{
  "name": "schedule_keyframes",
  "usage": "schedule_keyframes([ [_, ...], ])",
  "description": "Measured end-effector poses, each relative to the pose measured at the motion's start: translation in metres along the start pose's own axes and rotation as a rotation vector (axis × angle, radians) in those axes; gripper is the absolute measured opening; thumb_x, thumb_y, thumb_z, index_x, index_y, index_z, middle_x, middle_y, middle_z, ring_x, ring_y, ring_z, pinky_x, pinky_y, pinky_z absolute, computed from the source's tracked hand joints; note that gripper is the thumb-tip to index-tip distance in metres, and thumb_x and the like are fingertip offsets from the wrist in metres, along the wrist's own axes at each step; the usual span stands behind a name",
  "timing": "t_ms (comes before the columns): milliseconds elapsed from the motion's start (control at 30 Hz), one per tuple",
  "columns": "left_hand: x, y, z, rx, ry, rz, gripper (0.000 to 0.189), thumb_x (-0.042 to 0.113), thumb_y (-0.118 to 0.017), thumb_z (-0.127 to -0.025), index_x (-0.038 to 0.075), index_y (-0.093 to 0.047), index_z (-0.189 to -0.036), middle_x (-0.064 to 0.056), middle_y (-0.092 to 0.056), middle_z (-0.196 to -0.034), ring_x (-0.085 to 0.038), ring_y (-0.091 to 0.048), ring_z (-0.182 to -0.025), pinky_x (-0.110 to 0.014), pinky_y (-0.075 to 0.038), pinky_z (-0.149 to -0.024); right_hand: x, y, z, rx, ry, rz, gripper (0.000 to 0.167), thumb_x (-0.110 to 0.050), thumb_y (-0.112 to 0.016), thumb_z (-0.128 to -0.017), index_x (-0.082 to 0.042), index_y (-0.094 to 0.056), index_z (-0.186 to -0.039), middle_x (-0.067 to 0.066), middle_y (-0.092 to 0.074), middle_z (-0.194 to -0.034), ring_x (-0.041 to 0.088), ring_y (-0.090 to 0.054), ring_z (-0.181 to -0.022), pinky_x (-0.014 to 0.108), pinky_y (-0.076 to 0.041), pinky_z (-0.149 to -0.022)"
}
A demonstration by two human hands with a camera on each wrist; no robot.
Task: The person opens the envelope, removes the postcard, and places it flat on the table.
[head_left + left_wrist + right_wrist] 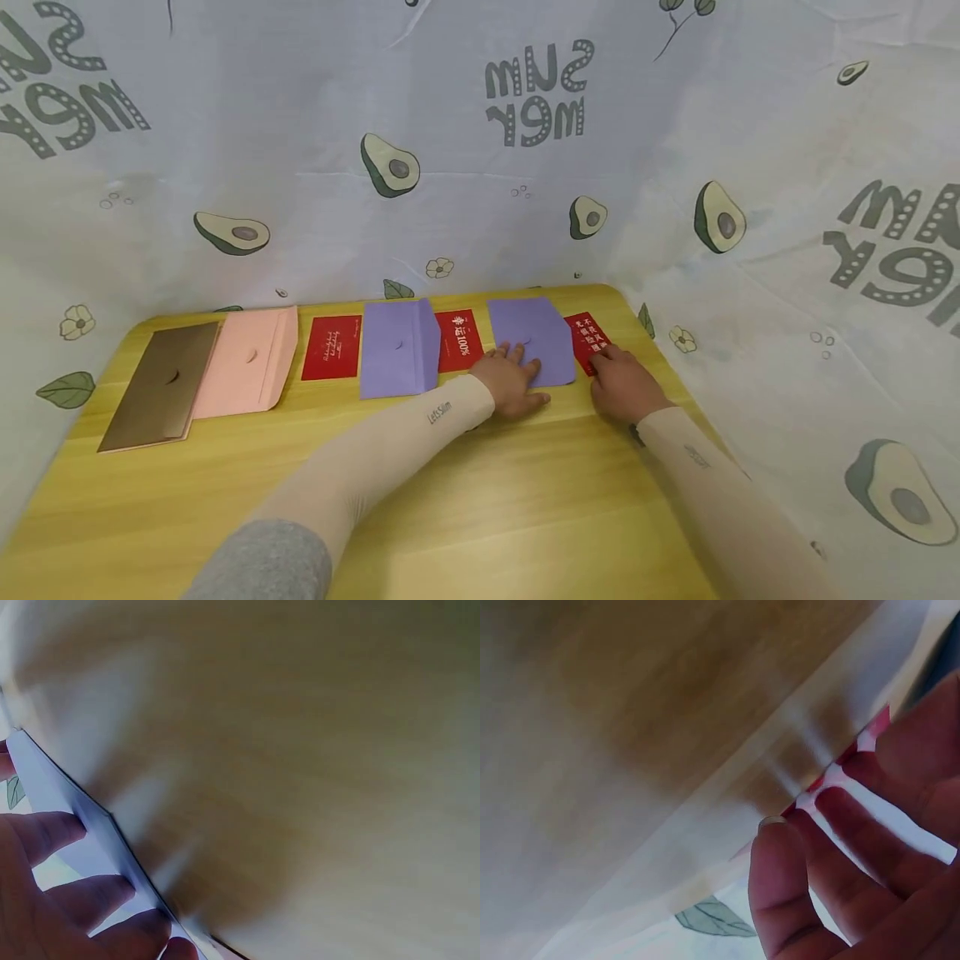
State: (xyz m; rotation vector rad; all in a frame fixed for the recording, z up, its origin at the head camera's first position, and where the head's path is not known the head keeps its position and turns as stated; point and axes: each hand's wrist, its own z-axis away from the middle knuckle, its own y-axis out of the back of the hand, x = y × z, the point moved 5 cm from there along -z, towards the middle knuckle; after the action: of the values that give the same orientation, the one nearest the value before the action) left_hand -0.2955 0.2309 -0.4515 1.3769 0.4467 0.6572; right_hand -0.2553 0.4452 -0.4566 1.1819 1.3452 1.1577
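My left hand (pixel 507 382) lies with spread fingers on a purple envelope (pixel 538 321), which rests on the table at the right of the row. In the left wrist view, its fingertips press the face of that envelope (pixel 71 799). My right hand (pixel 628 383), fingers bent, holds the near end of a red card (pixel 581 330) with white lettering, just right of the envelope. The right wrist view shows the fingertips on the red card (pixel 882 721) and the thumb by its edge; the hand hides part of the card.
Leftward along the table (pixel 480 500) lie a red card (pixel 459 329), another purple envelope (pixel 388 367), a further red card (pixel 332 348), a pink envelope (pixel 240 375) and a brown envelope (pixel 159 383) overlapping the pink one. A printed cloth (pixel 465 208) hangs behind and at the sides.
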Motion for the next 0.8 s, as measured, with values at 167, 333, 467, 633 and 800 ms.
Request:
schedule_keyframes([
  [167,0.0,0.0,-0.004,0.002,0.0,-0.002,0.077,0.07,-0.034,-0.105,0.024,-0.033,-0.167,-0.017,-0.025,-0.172,-0.043,-0.024,-0.157,-0.047,-0.023,-0.125,-0.001,-0.004,-0.006,-0.017,-0.023,0.028,0.041,-0.013,-0.055,-0.098,0.009,-0.064,-0.132,0.024,-0.057,-0.127,0.043,-0.057,-0.11,0.062,-0.053,-0.092],
  [333,-0.001,-0.003,-0.009,0.003,0.011,-0.027,0.077,0.069,-0.036,-0.105,0.025,-0.031,-0.168,-0.016,-0.023,-0.173,-0.042,-0.023,-0.157,-0.048,-0.024,-0.125,-0.001,-0.007,-0.011,-0.027,-0.011,0.029,0.041,-0.013,-0.055,-0.097,0.01,-0.061,-0.131,0.024,-0.056,-0.129,0.044,-0.055,-0.112,0.061,-0.051,-0.095],
  [467,-0.001,-0.006,-0.01,-0.001,0.009,-0.061,0.079,0.07,-0.038,-0.104,0.026,-0.029,-0.169,-0.016,-0.022,-0.173,-0.042,-0.022,-0.158,-0.05,-0.024,-0.125,-0.003,-0.006,-0.011,-0.024,-0.011,0.019,0.041,-0.013,-0.056,-0.097,0.01,-0.061,-0.13,0.025,-0.056,-0.131,0.045,-0.054,-0.115,0.062,-0.05,-0.099],
  [633,-0.002,-0.006,-0.008,0.016,0.029,-0.065,0.08,0.07,-0.044,-0.102,0.028,-0.031,-0.168,-0.015,-0.023,-0.173,-0.046,-0.025,-0.156,-0.053,-0.027,-0.123,-0.006,-0.004,-0.009,-0.016,-0.019,0.033,0.044,-0.015,-0.058,-0.096,0.01,-0.062,-0.132,0.025,-0.056,-0.135,0.046,-0.054,-0.117,0.063,-0.051,-0.096],
  [800,-0.004,-0.003,-0.004,0.073,0.044,-0.059,0.079,0.072,-0.044,-0.101,0.034,-0.027,-0.169,-0.013,-0.021,-0.174,-0.051,-0.026,-0.153,-0.055,-0.032,-0.12,-0.01,0.007,-0.003,0.028,-0.02,0.064,0.042,-0.017,-0.059,-0.094,0.004,-0.066,-0.13,0.021,-0.059,-0.137,0.046,-0.055,-0.117,0.064,-0.054,-0.086],
])
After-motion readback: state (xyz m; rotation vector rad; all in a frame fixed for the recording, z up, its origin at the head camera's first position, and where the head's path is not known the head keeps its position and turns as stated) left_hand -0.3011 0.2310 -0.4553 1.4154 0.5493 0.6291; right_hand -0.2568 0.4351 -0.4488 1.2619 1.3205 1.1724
